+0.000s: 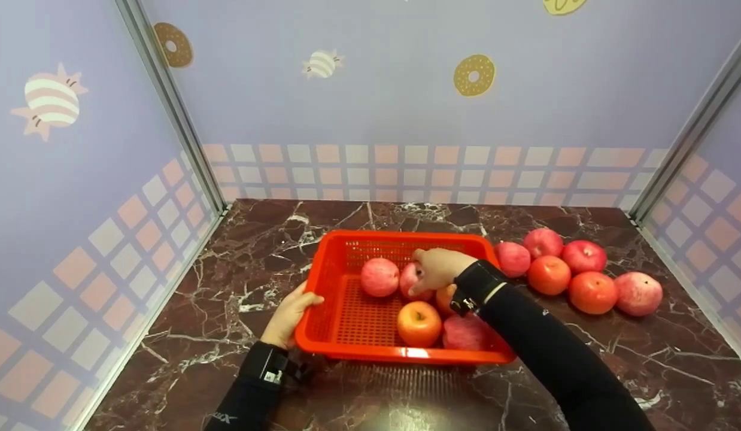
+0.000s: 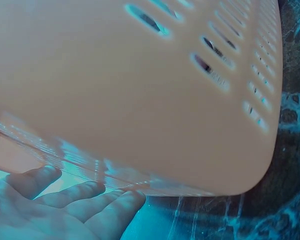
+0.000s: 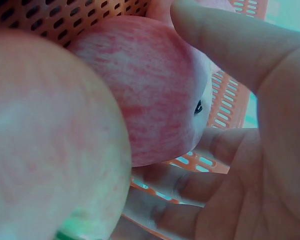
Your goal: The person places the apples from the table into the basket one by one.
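Observation:
A red plastic basket [image 1: 406, 354] with perforated walls stands on the tabletop. My left hand [image 1: 288, 315] grips its left side, thumb over the rim and fingers outside; the left wrist view shows those fingers [image 2: 117, 212] stretched along the basket's lower edge. Inside the basket my right hand [image 1: 440, 269] holds a red apple [image 3: 145, 90], thumb on one side and fingers curled beneath. Another red apple [image 1: 379, 278] lies to its left. Nearer the front rest a yellow-orange apple [image 1: 419, 325] and a pink apple [image 1: 464, 333]. The right wrist partly hides an orange apple [image 1: 445, 299].
Right of the basket several red and orange-red apples [image 1: 592, 292] lie grouped on the dark marbled tabletop [image 1: 269, 239]. A patterned back wall [image 1: 394, 108] and side panels [image 1: 107, 179] enclose the table.

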